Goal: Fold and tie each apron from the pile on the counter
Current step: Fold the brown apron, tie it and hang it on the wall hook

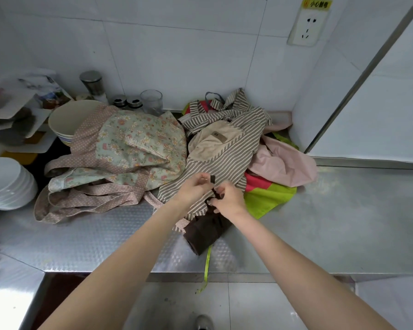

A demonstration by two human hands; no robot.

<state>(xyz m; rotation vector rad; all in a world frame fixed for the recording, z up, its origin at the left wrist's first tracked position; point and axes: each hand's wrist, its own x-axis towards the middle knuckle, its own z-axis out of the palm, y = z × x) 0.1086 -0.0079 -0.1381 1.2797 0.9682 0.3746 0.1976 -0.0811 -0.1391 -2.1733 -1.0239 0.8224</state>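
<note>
A folded dark brown apron (204,231) lies on the steel counter (343,222) near its front edge. My left hand (194,186) pinches the end of the apron's dark strap (212,179). My right hand (228,201) grips the same strap just above the bundle. Behind my hands sits a pile of aprons: a brown-and-cream striped one (227,148), a floral one with pink dotted trim (129,148), a pale pink one (286,163) and a lime-green and red one (267,196). A lime strap (208,265) hangs over the counter edge.
Stacked bowls (65,120) and white plates (7,182) stand at the left, with shakers (126,102), a glass (152,101) and a metal canister (92,83) against the tiled wall. A socket (306,25) is on the wall. A steel-framed panel (377,110) closes the right.
</note>
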